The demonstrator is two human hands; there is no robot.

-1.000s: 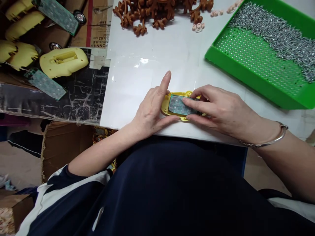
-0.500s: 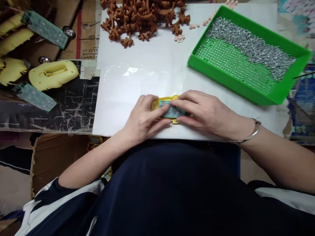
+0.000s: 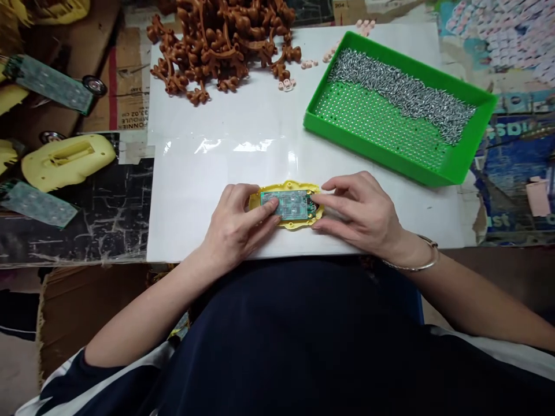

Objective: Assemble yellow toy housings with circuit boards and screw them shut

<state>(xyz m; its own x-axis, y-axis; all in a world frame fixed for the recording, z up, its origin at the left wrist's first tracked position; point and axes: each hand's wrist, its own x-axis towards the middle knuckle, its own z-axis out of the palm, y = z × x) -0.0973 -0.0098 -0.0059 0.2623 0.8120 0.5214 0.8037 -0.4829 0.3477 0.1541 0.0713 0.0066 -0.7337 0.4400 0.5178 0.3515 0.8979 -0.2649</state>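
The board (image 3: 291, 205) lies face up in the yellow shell (image 3: 255, 201), which rests open side up on the white counter (image 3: 217, 173), close to its near edge; the board is a green oblong, mostly under a greyish, glossy covering marked with pale squarish patches; its right end is bare, with small dark and gold-coloured parts; the shell is shiny, its outline wavy, with a small round hole-lug bulging from the far rim and another from the near rim. The left hand (image 3: 234, 222) has its grip pinching the shell's left end, forefinger on the board, thumb by the near rim; the right hand (image 3: 364, 214) has its grip spread, forefinger at the board's bare end, thumb low at the shell's right corner.

Writing shows mostly on the surroundings; the brown cardboard (image 3: 133, 92) at left bears dark print, partly cut off, which I read as "FONNIER" and "33,02", with "MPOULE" below; a blue sheet (image 3: 515, 185) at right carries large white letters, of which only a final "st" is plain; the rest is too covered to read. Beyond the hands, the green tray (image 3: 368, 154) holds a bank of silvery pins (image 3: 399, 89); I see no lettering on it.
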